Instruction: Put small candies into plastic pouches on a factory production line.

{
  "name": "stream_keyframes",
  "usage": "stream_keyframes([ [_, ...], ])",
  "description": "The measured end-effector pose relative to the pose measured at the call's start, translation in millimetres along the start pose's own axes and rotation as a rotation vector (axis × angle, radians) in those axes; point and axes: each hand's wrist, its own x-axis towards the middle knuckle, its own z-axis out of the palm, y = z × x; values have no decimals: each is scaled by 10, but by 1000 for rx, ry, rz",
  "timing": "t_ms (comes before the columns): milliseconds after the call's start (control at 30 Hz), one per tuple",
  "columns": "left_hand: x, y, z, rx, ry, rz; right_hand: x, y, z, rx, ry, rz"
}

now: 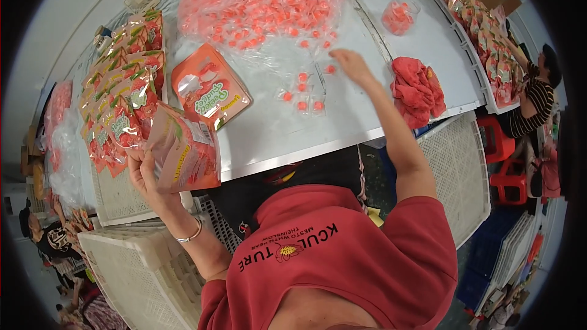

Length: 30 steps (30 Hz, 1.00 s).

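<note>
My left hand grips a pink stand-up candy pouch by its edge, tilted at the table's near left edge. My right hand is over the table with its fingers stretched to the left and nothing visible in them. Just beside its fingertips lies a small wrapped red candy. Several more wrapped candies lie loose a little to the left. Beyond them is a large heap of wrapped candies on clear plastic film. A stack of flat printed pouches lies between my hands.
Filled pouches stand in rows in a crate at left. A clear jar of candies, a crumpled red cloth and another crate of pouches are at right. A co-worker is at far right. White crates stand below left.
</note>
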Motion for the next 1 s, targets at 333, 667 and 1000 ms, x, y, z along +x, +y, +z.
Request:
stream_keyframes([
  [333, 39, -37, 150, 80, -71, 25, -512, -547, 653, -468, 169, -501],
  [667, 224, 112, 715, 301, -276, 57, -319, -413, 1022, -337, 127, -532],
  [1000, 348, -321, 1501, 732, -396, 528, -52, -2251, -381, -393, -171, -724],
])
